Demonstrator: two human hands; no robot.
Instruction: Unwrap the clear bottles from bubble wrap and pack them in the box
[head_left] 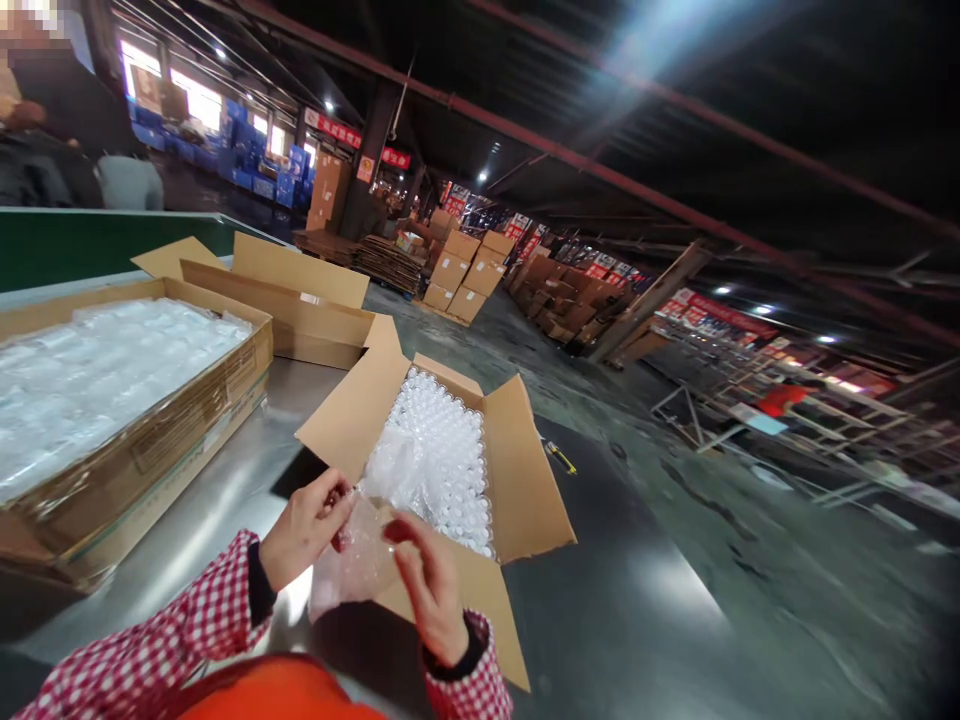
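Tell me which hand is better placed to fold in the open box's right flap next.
Probably the right hand: it is nearer the right flap, while the left hand is farther across, pinching the clear plastic.

We've got a warehouse: dark ceiling (675, 130), small lights (482, 176) lit. Far left, bright windows (196, 98), blue stacks (240, 145), dark pillar (373, 140). Far middle, stacked cartons (459, 272) over grey floor (675, 475). Right, pale metal frames (847, 430). Near, we note a shiny metal table (232, 480).
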